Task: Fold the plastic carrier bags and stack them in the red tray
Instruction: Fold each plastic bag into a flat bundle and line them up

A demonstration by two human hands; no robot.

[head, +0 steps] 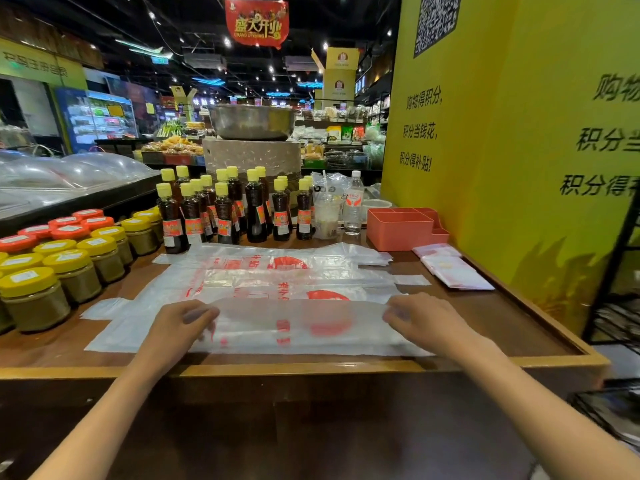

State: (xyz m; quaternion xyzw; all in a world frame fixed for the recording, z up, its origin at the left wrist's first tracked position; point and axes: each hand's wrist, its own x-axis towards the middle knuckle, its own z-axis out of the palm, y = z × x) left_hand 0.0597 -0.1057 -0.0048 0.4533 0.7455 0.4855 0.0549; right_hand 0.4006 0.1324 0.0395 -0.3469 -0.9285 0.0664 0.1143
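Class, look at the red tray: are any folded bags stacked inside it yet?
No: the red tray shows only bare compartments, while folded bags lie beside it on the table.

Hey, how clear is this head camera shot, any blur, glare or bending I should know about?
Head view: motion blur smears the lifted edge of the plastic bag and the fingertips of the left hand and right hand; wide-angle bending tilts the yellow wall and curves the counter edge; ceiling spots flare, and glare streaks the clear domes; the sauce bottles stay fairly sharp.
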